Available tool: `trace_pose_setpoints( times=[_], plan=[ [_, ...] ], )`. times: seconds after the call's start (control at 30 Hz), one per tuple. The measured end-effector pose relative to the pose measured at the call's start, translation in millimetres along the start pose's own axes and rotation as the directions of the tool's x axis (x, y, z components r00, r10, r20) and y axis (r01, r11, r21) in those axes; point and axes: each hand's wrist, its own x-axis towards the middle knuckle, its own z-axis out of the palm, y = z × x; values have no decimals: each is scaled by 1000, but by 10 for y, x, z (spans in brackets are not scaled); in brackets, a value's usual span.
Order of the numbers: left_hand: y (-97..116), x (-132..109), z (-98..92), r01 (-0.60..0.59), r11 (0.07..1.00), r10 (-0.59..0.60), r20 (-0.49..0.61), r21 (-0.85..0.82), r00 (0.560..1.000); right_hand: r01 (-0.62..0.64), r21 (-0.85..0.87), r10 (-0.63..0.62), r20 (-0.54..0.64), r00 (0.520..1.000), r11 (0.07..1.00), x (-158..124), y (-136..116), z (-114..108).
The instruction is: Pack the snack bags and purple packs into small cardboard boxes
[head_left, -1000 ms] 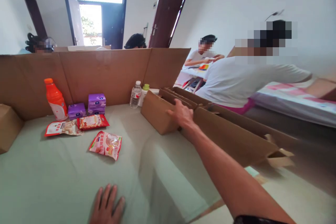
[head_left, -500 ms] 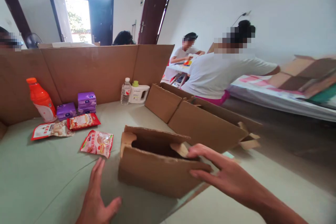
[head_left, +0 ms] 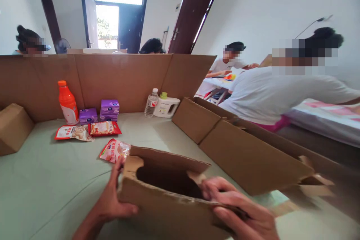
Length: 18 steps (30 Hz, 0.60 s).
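An open-topped cardboard box (head_left: 165, 210) stands close in front of me, its inside dark. My left hand (head_left: 114, 198) holds its left end, thumb on the near wall and fingers along the side. At the right end my right hand (head_left: 239, 204) grips the near wall's upper edge, thumb outside and fingers inside by a flap. A pink snack bag (head_left: 114, 150) lies just beyond my left fingertips, partly covered by the box.
Along a cardboard partition (head_left: 120, 78) stand an orange-capped bottle (head_left: 67, 103), purple packs (head_left: 109, 110), snack bags (head_left: 104, 128), a clear bottle (head_left: 152, 103) and a white jug (head_left: 166, 107). Long cardboard boxes (head_left: 247, 153) line the right; another box (head_left: 15, 129) sits left. Several people work beyond.
My left hand has moved from beside the box onto its left end. The box is nearer to me, with my right hand still gripping it. The view has turned left.
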Motion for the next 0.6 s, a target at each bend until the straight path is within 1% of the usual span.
trace_pose_setpoints(
  times=[0.07, 0.1, 0.13, 0.17, 0.23, 0.3, 0.37, 0.4, 0.47, 0.5, 0.57, 0.6],
  plan=[
    [95, -326, -364, -49, 995, 59, -114, 83, 992, 85, 97, -95, 106, 990, 992, 179, -134, 288],
    [156, -493, -554, -61, 989, 84, -179, 135, 980, 118, 144, -142, 169, 975, 982, 264, -188, 443],
    [223, -655, -734, -64, 976, 117, -251, 209, 961, 147, 185, -188, 234, 954, 972, 338, -231, 595],
    [291, -808, -894, -54, 955, 143, -296, 292, 944, 159, 207, -218, 304, 927, 965, 399, -264, 738],
    [403, -1075, -1123, 17, 906, 146, -349, 424, 926, 144, 190, -217, 455, 863, 971, 478, -307, 969],
    [444, -1271, -1234, 133, 871, 76, -397, 473, 915, 110, 147, -176, 584, 792, 983, 518, -322, 1098],
    [401, -1391, -1276, 228, 851, 5, -441, 474, 898, 70, 124, -136, 677, 723, 990, 556, -330, 1124],
    [358, -1422, -1288, 248, 842, -11, -444, 479, 896, 61, 112, -123, 712, 691, 992, 582, -341, 1111],
    [268, -1431, -1317, 230, 822, -5, -397, 521, 918, 82, 78, -112, 753, 648, 994, 659, -396, 1075],
    [236, -1411, -1335, 207, 808, 6, -359, 552, 933, 108, 59, -114, 760, 640, 992, 708, -442, 1070],
    [215, -1332, -1373, 149, 778, 29, -272, 611, 962, 162, 38, -132, 774, 620, 986, 820, -554, 1117],
    [227, -1282, -1390, 118, 763, 43, -232, 636, 972, 186, 44, -147, 793, 591, 982, 878, -607, 1170]
  ],
)
